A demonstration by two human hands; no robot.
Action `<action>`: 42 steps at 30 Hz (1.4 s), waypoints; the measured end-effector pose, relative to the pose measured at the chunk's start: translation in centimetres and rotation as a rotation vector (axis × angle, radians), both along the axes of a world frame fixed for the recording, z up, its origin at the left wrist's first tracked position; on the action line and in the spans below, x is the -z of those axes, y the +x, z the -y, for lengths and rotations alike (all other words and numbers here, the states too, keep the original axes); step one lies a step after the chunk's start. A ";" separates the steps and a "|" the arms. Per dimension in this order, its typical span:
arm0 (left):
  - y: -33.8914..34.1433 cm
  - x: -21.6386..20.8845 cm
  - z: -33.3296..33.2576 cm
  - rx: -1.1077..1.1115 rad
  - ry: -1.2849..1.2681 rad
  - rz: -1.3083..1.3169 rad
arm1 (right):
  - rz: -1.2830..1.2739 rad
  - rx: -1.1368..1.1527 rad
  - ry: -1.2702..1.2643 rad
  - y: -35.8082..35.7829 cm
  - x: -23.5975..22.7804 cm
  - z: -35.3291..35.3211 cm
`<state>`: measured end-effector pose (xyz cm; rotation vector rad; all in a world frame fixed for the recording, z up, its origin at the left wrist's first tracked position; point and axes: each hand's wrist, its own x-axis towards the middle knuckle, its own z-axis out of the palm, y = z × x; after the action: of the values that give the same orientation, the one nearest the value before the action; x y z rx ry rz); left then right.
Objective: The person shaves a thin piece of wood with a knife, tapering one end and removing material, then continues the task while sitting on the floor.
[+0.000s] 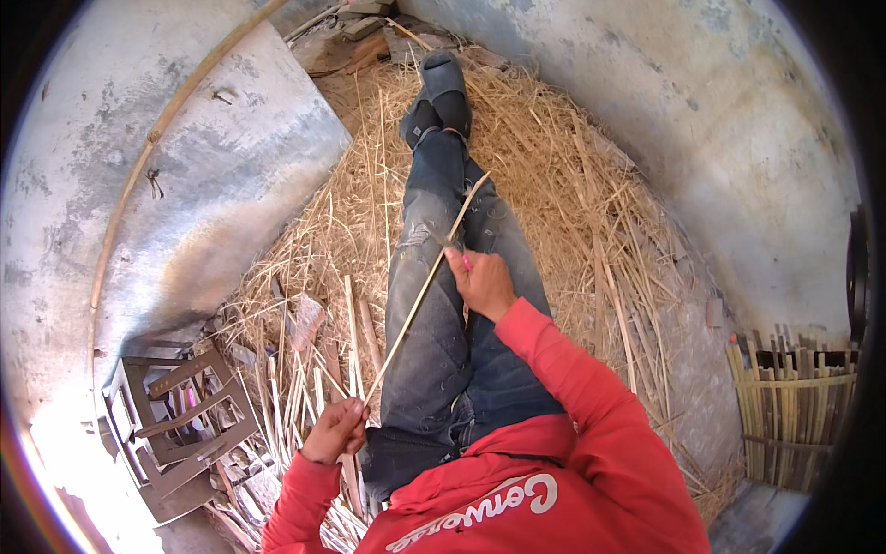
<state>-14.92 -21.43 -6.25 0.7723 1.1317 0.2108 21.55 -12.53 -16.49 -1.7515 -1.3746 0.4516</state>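
Note:
A long, thin, pale bamboo strip [407, 323] runs slantwise over my outstretched legs. Its near end is pinched in my closed left hand [338, 430], beside my left thigh. Above my thighs, my right hand [484, 283] is closed where the strip passes its fingertips. It grips a small tool, seemingly a knife, with a bit of pink showing at the fingers and a greyish piece across the strip. Most of this tool is hidden by the hand. The strip's far end sticks out beyond my right hand, over my shins.
Shavings and split strips [572, 194] cover the floor around my legs. At the left lies a dark slatted frame [198, 415], like a stool; more strips lie beside it. A bamboo basket [796, 415] stands at the right. A long bent pole [138, 171] leans along the left wall.

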 end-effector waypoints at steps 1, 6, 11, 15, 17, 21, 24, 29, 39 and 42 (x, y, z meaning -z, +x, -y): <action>-0.7 -0.7 0.6 0.004 -0.004 -0.009 | -0.014 0.018 0.013 0.5 -0.1 -0.6; -6.1 -2.5 3.5 -0.020 -0.003 -0.067 | 0.094 0.069 -0.037 3.0 0.1 -3.0; -6.4 -1.6 3.1 -0.003 0.054 -0.070 | -0.302 0.035 0.075 2.8 0.1 -2.7; -5.7 0.1 2.4 0.012 0.069 -0.055 | -0.667 0.123 0.159 4.3 0.2 -1.6; -5.1 0.5 1.5 0.014 0.081 -0.049 | -0.790 0.228 0.153 6.8 -0.4 -1.4; -4.7 0.6 0.5 0.047 0.127 -0.042 | -0.680 0.325 0.206 9.5 -2.1 -1.6; -4.7 0.5 0.1 0.060 0.134 -0.075 | -0.586 0.160 0.183 8.2 -3.1 -2.0; -4.8 0.4 0.1 0.042 0.153 -0.082 | -0.312 0.023 0.016 7.0 -2.4 -3.9; -6.1 1.0 0.8 0.027 0.148 -0.086 | -0.043 0.615 0.253 15.7 -2.0 -4.3; -5.3 1.3 0.4 0.038 0.174 -0.085 | -0.056 0.617 0.390 17.5 -1.8 -3.5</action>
<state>-20.20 -21.82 -7.53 0.9644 1.1888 0.2487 39.00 -8.99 -14.67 -1.7019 -0.7531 -0.1028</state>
